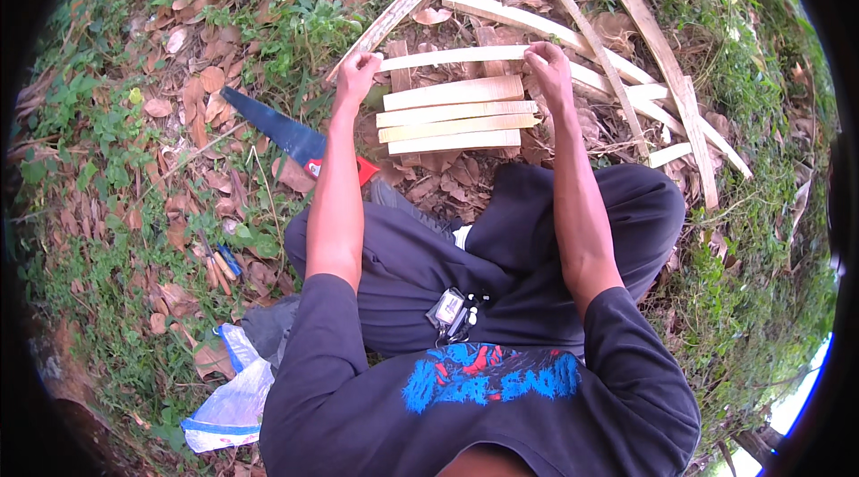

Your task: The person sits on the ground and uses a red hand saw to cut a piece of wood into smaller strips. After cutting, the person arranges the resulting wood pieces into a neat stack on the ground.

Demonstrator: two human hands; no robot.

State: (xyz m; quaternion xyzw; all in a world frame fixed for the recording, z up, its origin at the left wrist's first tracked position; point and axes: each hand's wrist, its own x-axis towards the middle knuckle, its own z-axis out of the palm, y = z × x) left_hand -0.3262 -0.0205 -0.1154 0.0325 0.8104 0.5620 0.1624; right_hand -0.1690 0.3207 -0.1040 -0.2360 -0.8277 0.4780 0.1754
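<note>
Between my two hands lies a thin pale wooden slat (455, 57), held level at its two ends. My left hand (359, 74) pinches its left end, and my right hand (548, 65) pinches the right end. Just nearer to me, several pale wooden slats (455, 114) lie side by side in a row. Two darker wood pieces (400, 79) run crosswise beneath; how the held slat touches them I cannot tell.
Left of my left forearm, a handsaw (277, 126) with a red handle rests on leaves. Long wooden strips (658, 38) lie crossed at the right. Small hand tools (222, 268) and a plastic bag (234, 396) are at the lower left. Dry leaves and green plants surround me.
</note>
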